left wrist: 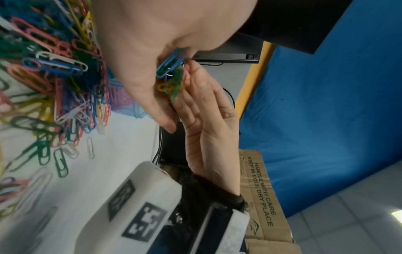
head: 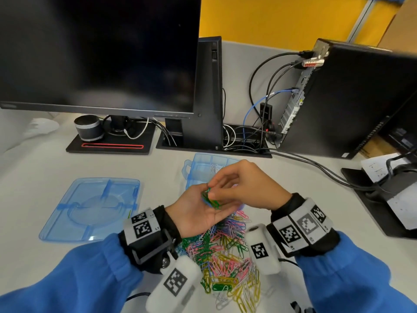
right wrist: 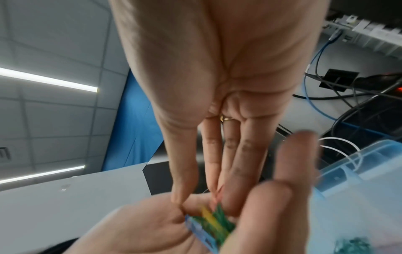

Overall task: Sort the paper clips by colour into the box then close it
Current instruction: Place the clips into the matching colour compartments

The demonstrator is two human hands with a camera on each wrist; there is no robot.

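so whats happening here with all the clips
A person is sorting coloured paper clips. The left hand lies palm up with a small bunch of clips, mostly green and blue, while the right hand picks at it with its fingers. A big mixed pile sits on the desk below. The blue box stands open behind the hands, its lid lying off to the left.

Head view looks down; wrist views close, sharing clips [left wrist: 172, 77].
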